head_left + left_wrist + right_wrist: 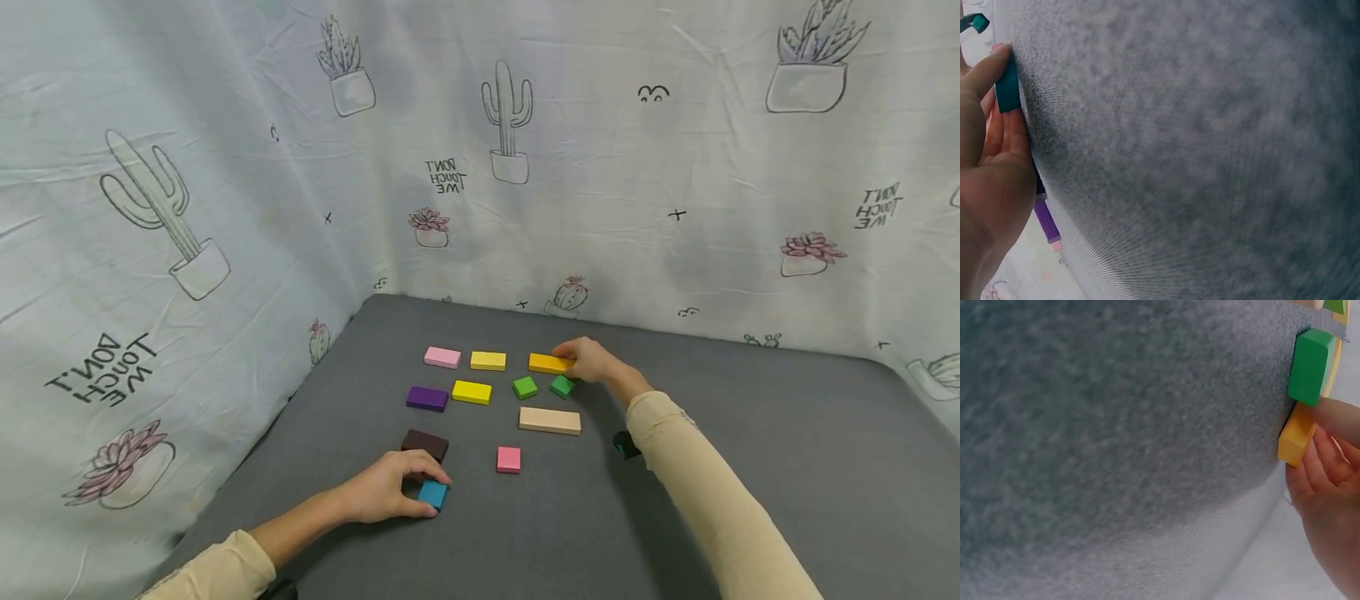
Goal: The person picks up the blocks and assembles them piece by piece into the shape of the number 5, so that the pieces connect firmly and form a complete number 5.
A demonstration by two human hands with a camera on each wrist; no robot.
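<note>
My left hand pinches a small blue block between thumb and fingers, low at the grey tabletop. The left wrist view shows the thumb on one end of the blue block and fingers at the other. A dark brown block lies just beyond that hand, partly covered by it. At the far side, my right hand grips the right end of an orange-yellow block. A dark green block sits close in front of these fingers; a lighter green block lies to its left.
Between the hands lie a pink-red square block and a long beige block. Farther left are purple, light pink and two yellow blocks. A patterned cloth hangs behind the grey table.
</note>
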